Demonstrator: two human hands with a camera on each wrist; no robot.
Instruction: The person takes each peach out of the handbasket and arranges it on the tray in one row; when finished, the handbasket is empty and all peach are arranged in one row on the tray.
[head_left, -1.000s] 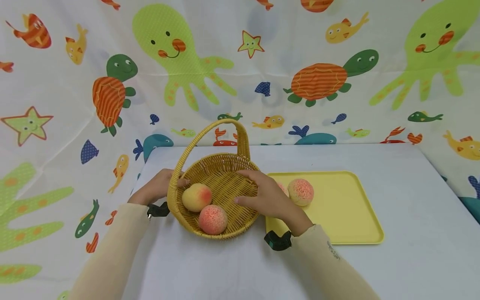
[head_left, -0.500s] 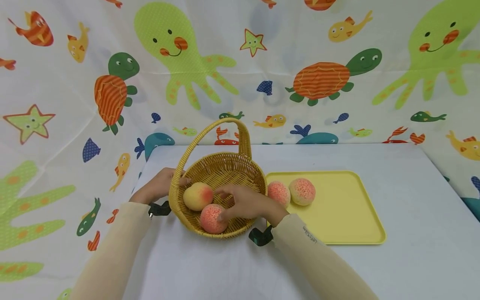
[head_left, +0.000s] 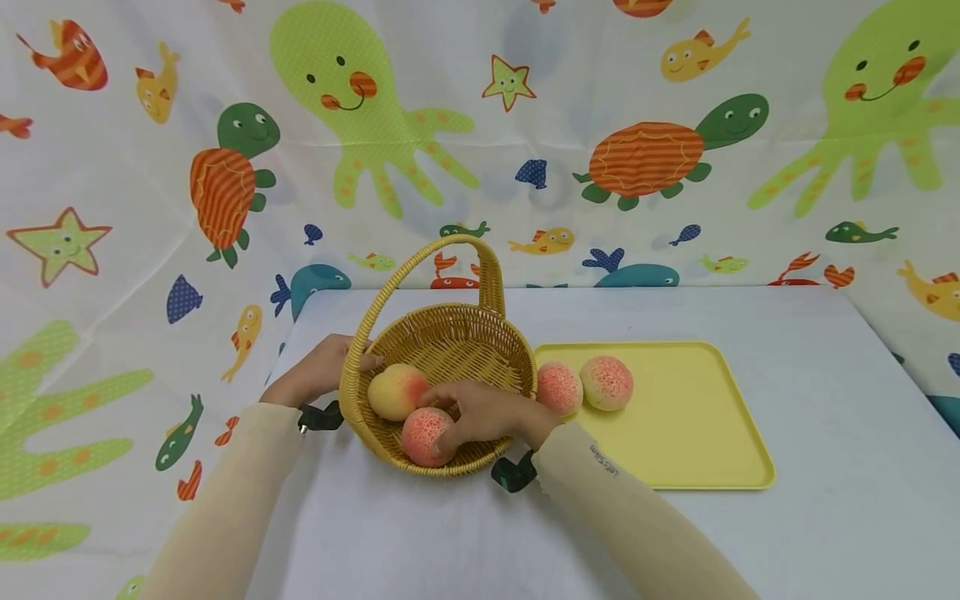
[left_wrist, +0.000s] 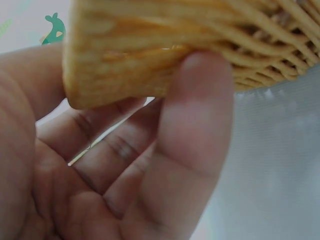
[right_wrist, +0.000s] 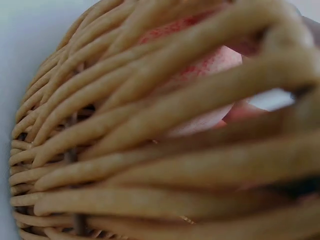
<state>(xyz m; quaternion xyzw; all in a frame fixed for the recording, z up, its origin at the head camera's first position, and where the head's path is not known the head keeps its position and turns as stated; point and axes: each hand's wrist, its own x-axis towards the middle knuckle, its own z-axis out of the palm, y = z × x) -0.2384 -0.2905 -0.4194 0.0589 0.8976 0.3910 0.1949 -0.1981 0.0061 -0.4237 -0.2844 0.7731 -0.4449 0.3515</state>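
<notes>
Nearest the camera are the person's pale sleeves; the right sleeve point(head_left: 626, 512) bears small dark lettering that seems to read "Let's Slim", while the black wrist device point(head_left: 513, 473) below that wrist shows no mark that can be made out. The right hand point(head_left: 483, 414) reaches over the right rim of the woven basket point(head_left: 465, 362), thumb against the right side of the pink peach point(head_left: 422, 437) and fingers curled over its far side, so it appears to hold the fruit; how firmly cannot be told, as the weave hides much in the right wrist view. That peach sits low in the near part of the basket. Its speckled, matt skin suggests something light and foam-like, grippy rather than slippery, perhaps easily dented, and best taken round its widest part. Just behind it, to the left, lies a smoother yellow peach point(head_left: 393, 392). Farther back, the left hand point(head_left: 327, 365) pinches the basket's left side by the handle point(head_left: 490, 279); the wickerwork looks light and springy. To the right, two speckled peaches point(head_left: 607, 383) rest on a yellow tray point(head_left: 682, 425). Beyond the table hangs a sea-creature cloth point(head_left: 525, 108), with no readable lettering
</notes>
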